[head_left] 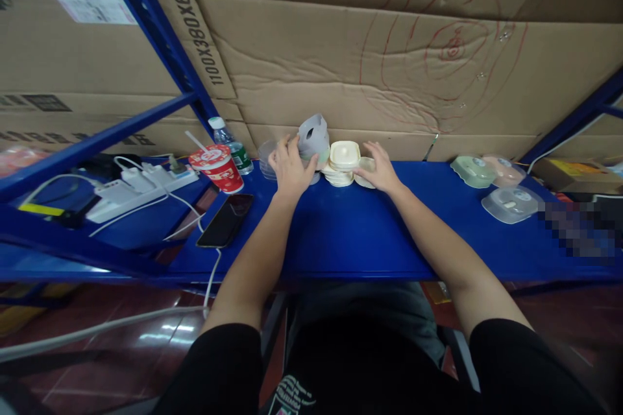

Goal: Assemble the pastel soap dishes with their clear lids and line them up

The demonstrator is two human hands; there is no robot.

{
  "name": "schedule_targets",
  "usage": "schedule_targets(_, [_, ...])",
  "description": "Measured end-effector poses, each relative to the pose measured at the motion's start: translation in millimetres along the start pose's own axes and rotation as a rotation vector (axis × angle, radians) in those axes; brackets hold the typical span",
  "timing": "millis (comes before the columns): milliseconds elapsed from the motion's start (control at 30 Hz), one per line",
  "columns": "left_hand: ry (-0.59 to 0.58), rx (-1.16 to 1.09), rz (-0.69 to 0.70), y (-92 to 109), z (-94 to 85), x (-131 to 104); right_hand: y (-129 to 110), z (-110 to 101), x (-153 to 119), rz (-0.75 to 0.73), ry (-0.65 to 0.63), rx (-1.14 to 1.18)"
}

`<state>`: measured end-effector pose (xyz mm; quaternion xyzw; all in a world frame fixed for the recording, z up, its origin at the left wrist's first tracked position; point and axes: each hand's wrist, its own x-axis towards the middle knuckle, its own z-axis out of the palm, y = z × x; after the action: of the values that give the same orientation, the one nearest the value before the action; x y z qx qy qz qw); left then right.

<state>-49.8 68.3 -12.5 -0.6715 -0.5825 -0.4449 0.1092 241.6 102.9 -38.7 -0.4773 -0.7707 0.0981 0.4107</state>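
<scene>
Upright cream stack (344, 154) at 9 o'clock from right hand (382, 172), the nearer | right grip: fingers apart | left hand (291, 172) by grey plastic (318, 137), grip unclear

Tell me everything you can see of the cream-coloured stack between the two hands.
The cream-coloured stack stands on the blue table, in front of the cardboard. Its top piece is squarish with rounded corners and a smooth, slightly shiny surface; thinner, rounded-edged pieces lie beneath, not quite aligned. They look like plastic. The left hand is to its left and the right hand close on its right; whether any fingers touch it is unclear.
</scene>
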Motion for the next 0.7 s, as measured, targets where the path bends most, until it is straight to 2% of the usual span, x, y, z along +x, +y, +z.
schedule_targets(67, [-0.007,-0.001,-0.003,1,0.0,-1,11,-10,-9,0.115,-0.019,-0.069])
schedule_targets(200, [-0.010,-0.010,-0.002,3,0.2,-3,21,-17,-25,0.322,-0.214,-0.194])
schedule_targets(267, [-0.005,-0.011,-0.006,5,0.3,-5,20,-16,-29,0.357,-0.289,-0.226])
schedule_targets(333, [0.000,-0.007,-0.015,6,0.7,-6,20,-14,-30,0.345,-0.303,-0.233])
schedule_targets(467, [-0.007,-0.005,-0.018,5,2.7,-6,31,-15,-27,0.265,-0.173,-0.099])
schedule_targets(600, [-0.002,-0.015,-0.012,4,4.7,-6,43,-18,-23,0.224,0.073,0.125])
schedule_targets(700, [0.000,-0.017,-0.019,4,5.1,-6,39,-18,-22,0.246,0.242,0.184])
